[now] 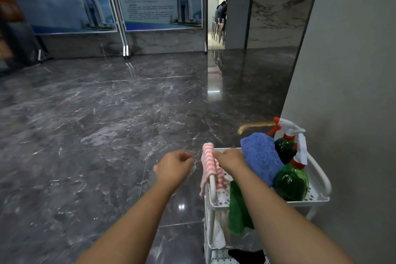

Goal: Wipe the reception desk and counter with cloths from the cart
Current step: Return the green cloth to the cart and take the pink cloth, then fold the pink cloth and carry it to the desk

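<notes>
Both your forearms reach forward from the bottom edge. Below your right arm, a black cloth (246, 256) lies on the cart's lower shelf, and a green cloth (237, 210) hangs over the near rim of the top tray, its long axis running straight down.

The cart (321, 180) is white, standing on the floor (96, 124) just beside the grey wall (353, 70) on the right.

Your left hand (174, 167) hovers over the floor just left of the cart, fingers curled narrow, holding nothing you can see. Your right hand (230, 159) is over the tray's far left corner, fingers closed on the striped cloth (209, 165). That pink-and-white cloth is draped over the tray's left rail, its long axis running from the far corner toward you, with the near end hanging down outside the cart.

Just right of your right hand, a blue cloth (260, 156) stands bunched in the tray, its top pointing up and away. At the tray's right side two green spray bottles stand upright: the near bottle (291, 182) and the far bottle (286, 143), whose nozzle points left.

Beyond, two display boards (158, 6) lean at the far marble wall, beside an open doorway (217, 6).
</notes>
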`<action>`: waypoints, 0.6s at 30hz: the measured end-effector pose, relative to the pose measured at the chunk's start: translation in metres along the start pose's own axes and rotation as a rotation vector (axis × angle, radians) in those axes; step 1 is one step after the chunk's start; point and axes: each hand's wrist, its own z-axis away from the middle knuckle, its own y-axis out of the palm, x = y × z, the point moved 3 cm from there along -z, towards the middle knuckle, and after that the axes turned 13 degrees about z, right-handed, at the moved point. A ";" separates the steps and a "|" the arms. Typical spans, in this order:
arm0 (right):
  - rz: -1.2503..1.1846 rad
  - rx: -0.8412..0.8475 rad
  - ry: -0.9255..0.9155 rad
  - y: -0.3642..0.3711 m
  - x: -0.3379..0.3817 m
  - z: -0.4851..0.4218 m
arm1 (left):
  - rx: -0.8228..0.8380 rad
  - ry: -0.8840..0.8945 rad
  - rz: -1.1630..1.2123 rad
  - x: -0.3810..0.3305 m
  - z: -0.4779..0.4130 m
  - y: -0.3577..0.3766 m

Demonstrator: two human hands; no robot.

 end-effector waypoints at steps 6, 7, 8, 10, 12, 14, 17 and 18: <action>0.064 -0.030 0.100 0.013 0.004 -0.002 | -0.011 -0.323 0.415 0.036 0.002 -0.006; 0.071 -0.046 0.120 0.013 0.005 -0.003 | -0.003 -0.348 0.427 0.039 0.003 -0.005; 0.065 -0.054 0.133 0.012 0.007 -0.003 | 0.001 -0.363 0.443 0.040 0.004 -0.005; 0.088 -0.054 0.146 0.008 0.011 -0.002 | 0.000 -0.395 0.467 0.042 0.004 -0.005; 0.127 -0.067 0.149 0.005 0.012 0.000 | 0.008 -0.411 0.483 0.041 0.005 -0.005; 0.126 -0.092 0.142 0.001 0.013 0.003 | 0.007 -0.415 0.503 0.038 0.006 -0.007; 0.060 -0.076 0.098 -0.005 0.018 0.006 | -0.006 -0.430 0.581 0.030 0.007 -0.009; 0.020 -0.074 0.084 -0.010 0.022 0.008 | -0.006 -0.434 0.612 0.026 0.009 -0.010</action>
